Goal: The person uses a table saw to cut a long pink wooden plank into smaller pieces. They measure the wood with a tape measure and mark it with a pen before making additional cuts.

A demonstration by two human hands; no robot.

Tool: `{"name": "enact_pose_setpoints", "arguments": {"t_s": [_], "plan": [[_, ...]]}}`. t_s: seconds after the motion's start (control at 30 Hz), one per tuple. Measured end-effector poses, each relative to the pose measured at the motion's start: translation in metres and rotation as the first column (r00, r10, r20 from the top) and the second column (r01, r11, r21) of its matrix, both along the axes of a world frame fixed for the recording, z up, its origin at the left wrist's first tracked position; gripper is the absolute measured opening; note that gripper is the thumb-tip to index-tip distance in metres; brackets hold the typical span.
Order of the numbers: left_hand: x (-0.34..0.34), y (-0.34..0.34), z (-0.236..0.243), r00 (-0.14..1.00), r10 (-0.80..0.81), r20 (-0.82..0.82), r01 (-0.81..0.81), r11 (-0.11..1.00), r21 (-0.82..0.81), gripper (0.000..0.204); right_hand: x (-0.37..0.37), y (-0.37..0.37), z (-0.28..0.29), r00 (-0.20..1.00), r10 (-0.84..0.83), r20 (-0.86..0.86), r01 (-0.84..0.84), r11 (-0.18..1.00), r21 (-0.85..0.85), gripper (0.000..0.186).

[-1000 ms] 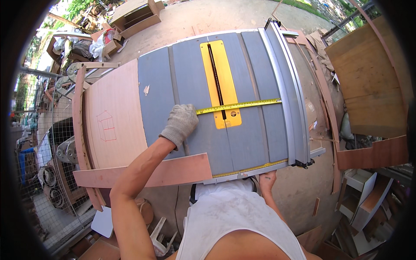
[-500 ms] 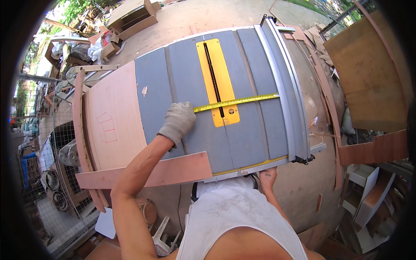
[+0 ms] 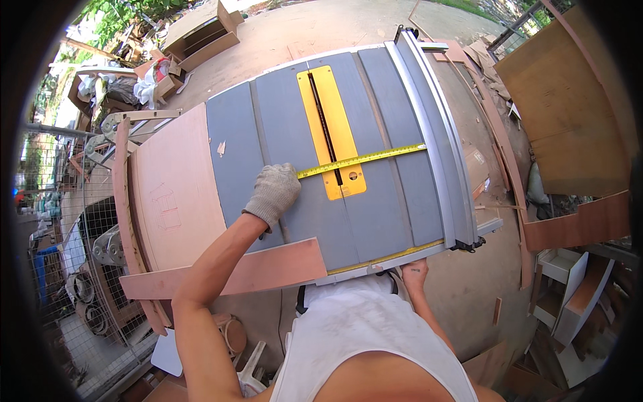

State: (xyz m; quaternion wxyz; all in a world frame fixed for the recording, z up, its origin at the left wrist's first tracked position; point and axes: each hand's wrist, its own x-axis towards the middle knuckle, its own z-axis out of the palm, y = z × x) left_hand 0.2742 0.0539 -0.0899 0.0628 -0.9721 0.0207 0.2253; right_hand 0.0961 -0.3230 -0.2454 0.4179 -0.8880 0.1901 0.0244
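Note:
My left hand (image 3: pixel 275 194), in a grey knit glove, is closed over the near end of a yellow tape measure (image 3: pixel 362 159). Its extended blade crosses the grey table saw top (image 3: pixel 315 228) and the yellow insert plate (image 3: pixel 345 127) with the dark blade slot. The far tip of the tape meets the silver rip fence (image 3: pixel 429 147) on the right. At the table's front edge, my right hand (image 3: pixel 414 270) reaches beneath the front rail (image 3: pixel 385 258); the rail and table hide its fingers.
A pale plywood panel (image 3: pixel 174 181) adjoins the saw top on the left. One reddish board (image 3: pixel 268 268) lies along the front left edge. Wire fencing (image 3: pixel 67 268) stands at far left, a large brown panel (image 3: pixel 569 107) at right, and white drawers (image 3: pixel 559 268) below it.
The whole view has shifted slightly. My left hand and the stretched tape keep their place on the saw top, and my right hand stays beneath the front rail.

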Motion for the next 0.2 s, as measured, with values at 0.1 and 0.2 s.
{"name": "enact_pose_setpoints", "arguments": {"t_s": [0.1, 0.2], "plan": [[0.0, 0.002, 0.0, 0.999, -0.038, -0.011, 0.038, 0.999, -0.017, 0.02, -0.007, -0.011, -0.023, 1.0, 0.012, -0.005, -0.012, 0.999, 0.03, 0.034], [0.002, -0.005, 0.008, 0.999, 0.045, -0.024, -0.046, 0.998, -0.038, 0.02, -0.008, -0.015, -0.028, 0.998, 0.05, -0.024, -0.049, 0.998, 0.046, 0.033]]}}
